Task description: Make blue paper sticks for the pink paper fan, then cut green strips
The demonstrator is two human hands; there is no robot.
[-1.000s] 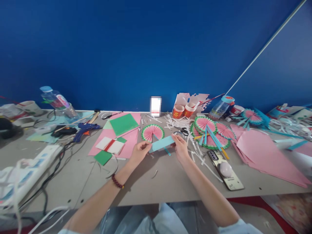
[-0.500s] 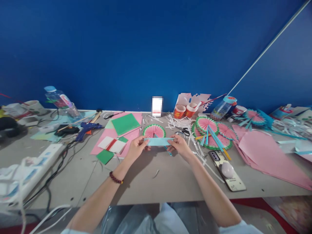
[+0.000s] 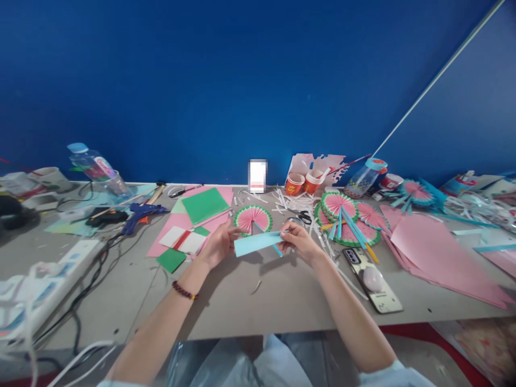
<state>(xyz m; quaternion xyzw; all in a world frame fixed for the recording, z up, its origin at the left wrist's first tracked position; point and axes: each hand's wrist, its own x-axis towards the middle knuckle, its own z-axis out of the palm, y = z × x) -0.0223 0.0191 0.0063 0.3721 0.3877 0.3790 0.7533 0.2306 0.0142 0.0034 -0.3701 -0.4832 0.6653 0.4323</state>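
Observation:
A light-blue paper strip (image 3: 256, 244) is raised over the table, its right end pinched in my right hand (image 3: 299, 241). Its left end is free and tilts down toward me. My left hand (image 3: 220, 244) is just left of that end, fingers apart and holding nothing. Behind the strip lies a pleated watermelon paper fan (image 3: 253, 219), pink with a green rim. A thin blue stick (image 3: 277, 250) shows below the strip; the strip hides part of it.
Left are green paper (image 3: 205, 205), a blue glue gun (image 3: 142, 215) and a power strip (image 3: 52, 290). Right are finished fans (image 3: 342, 215), scissors (image 3: 305, 217), a phone (image 3: 382, 295) and pink sheets (image 3: 439, 247). Paper cups (image 3: 295, 184) stand at the back.
My left hand has let go of the strip and moved slightly left, opening. The strip, held level between both hands before, now slants down to the left from my right hand.

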